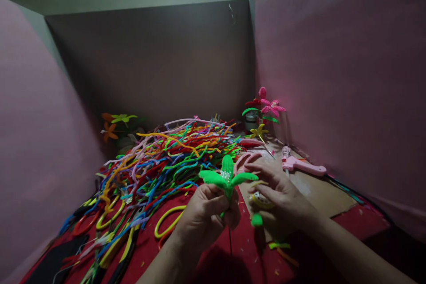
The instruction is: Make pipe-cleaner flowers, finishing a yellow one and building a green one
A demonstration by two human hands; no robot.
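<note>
My left hand [204,213] is closed round the stem of a bright green pipe-cleaner flower [226,176] with a white beaded centre, holding it upright near the middle of the table. My right hand [278,195] lies just to the right of it, fingers curled over a yellow pipe-cleaner piece [261,199] on the table. A small green piece [256,219] shows below its fingers. Whether the right fingers grip the yellow piece or only rest on it is hard to tell.
A big heap of coloured pipe cleaners [156,164] covers the red table [359,222] at left and centre. A pink glue gun [301,165] lies at right on a brown board [319,191]. Finished flowers stand at the back right [266,108] and back left [116,124]. Pink walls close in both sides.
</note>
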